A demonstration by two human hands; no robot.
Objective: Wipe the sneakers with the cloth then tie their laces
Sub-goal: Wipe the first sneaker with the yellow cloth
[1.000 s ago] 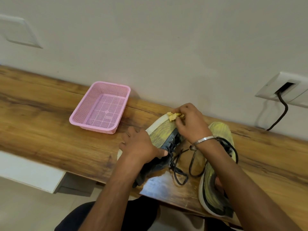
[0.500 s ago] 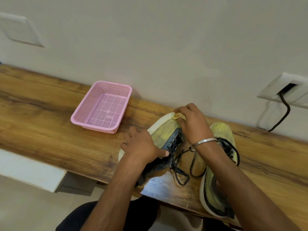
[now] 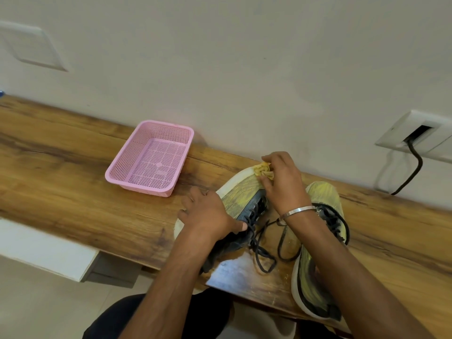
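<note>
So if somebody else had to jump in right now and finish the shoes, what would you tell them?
Left hand: holds the left sneaker steady, gripping its side, thumb near the laces.
Right hand: pinches the yellow cloth against that sneaker's toe.
The right sneaker lies beside it on the wooden table, partly under the right forearm.
Black laces on both sneakers hang loose and untied.
Done: wiping has begun at the left sneaker's toe.
Left: finish wiping this sneaker, wipe the other if it still needs it (I cannot tell), then tie both pairs of laces.
</note>
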